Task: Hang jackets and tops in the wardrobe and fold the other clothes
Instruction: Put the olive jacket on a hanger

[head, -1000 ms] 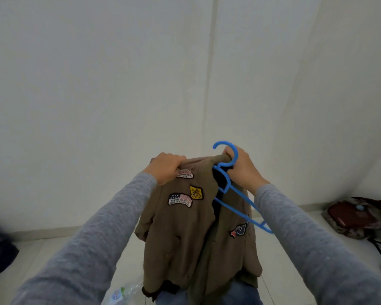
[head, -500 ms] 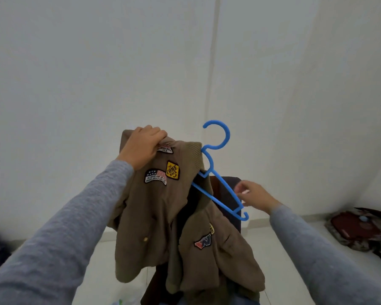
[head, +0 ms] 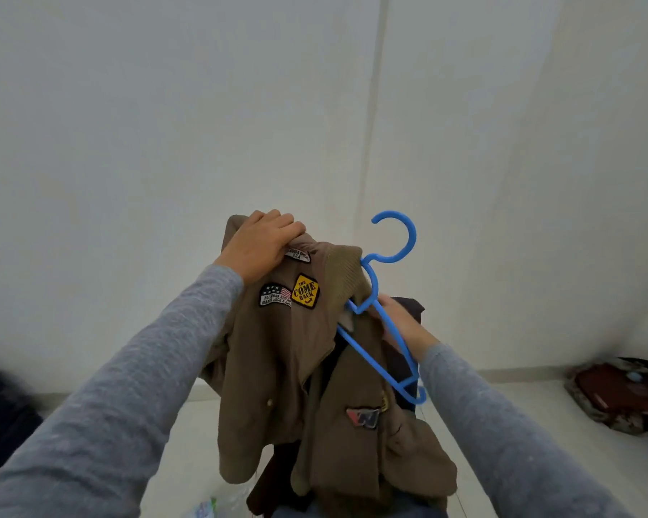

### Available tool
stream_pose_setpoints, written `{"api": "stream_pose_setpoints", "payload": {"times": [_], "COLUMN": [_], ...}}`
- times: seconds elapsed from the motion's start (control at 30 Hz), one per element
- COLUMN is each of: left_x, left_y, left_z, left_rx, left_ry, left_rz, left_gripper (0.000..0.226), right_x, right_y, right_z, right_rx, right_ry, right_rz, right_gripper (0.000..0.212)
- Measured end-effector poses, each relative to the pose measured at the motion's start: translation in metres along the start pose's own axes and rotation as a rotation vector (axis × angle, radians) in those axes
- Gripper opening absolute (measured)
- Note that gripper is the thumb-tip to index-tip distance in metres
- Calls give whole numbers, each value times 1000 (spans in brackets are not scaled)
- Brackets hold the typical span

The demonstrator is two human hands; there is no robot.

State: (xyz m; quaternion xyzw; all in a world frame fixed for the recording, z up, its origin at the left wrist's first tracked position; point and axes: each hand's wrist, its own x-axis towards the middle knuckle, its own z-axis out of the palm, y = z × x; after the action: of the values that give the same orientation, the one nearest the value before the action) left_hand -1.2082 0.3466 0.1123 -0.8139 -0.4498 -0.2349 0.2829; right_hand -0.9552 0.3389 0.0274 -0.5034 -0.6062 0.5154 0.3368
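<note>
White walls are meeting in a corner behind a brown jacket (head: 277, 368), which is hanging in the air in front of the person, above the floor (head: 502, 424). One arm of a blue hanger (head: 393, 241) seems to be sitting inside the shoulder on the person's left; the other arm is sticking out bare over the open front. The left hand (head: 259, 244) is gripping the top of that shoulder, fingers curled over the cloth. The right hand (head: 397, 323) is lying just behind the bare arm; its fingers are hidden, so I cannot tell whether it is holding anything.

The jacket is looking soft, thick and rather heavy, so it may be sliding off smooth plastic. I would take it at the ribbed collar or the shoulder seam, and the stiff, light hanger at its neck. A red bag (head: 614, 398) is lying at the floor's right edge.
</note>
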Motion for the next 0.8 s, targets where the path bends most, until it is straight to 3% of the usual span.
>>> {"api": "stream_pose_setpoints", "payload": {"times": [0.07,0.1,0.23,0.33,0.43,0.7,0.8], "left_x": [-10,-16,-31,-22,-9,1,0], "left_y": [-4,-5,-5,2,4,21,30], "left_z": [4,6,16,15,10,4,6], "left_rx": [36,50,119,180,217,161,139], "left_ry": [-61,-92,-177,-151,-71,-55,-59], "left_rz": [-25,-43,-72,-36,-47,-292,-455], "left_gripper": [39,40,31,22,21,26,23], "right_x": [-3,-6,-24,-23,-26,-34,-37], "right_y": [-6,-11,-34,-37,-27,26,16], "right_z": [-16,-25,-48,-57,-67,-87,-91], "right_rx": [72,69,-311,-661,-701,-823,-680], "right_ry": [122,128,79,209,375,544,624], "right_rz": [-21,-49,-153,-280,-339,75,-4], "right_gripper": [7,13,40,28,22,8,18]}}
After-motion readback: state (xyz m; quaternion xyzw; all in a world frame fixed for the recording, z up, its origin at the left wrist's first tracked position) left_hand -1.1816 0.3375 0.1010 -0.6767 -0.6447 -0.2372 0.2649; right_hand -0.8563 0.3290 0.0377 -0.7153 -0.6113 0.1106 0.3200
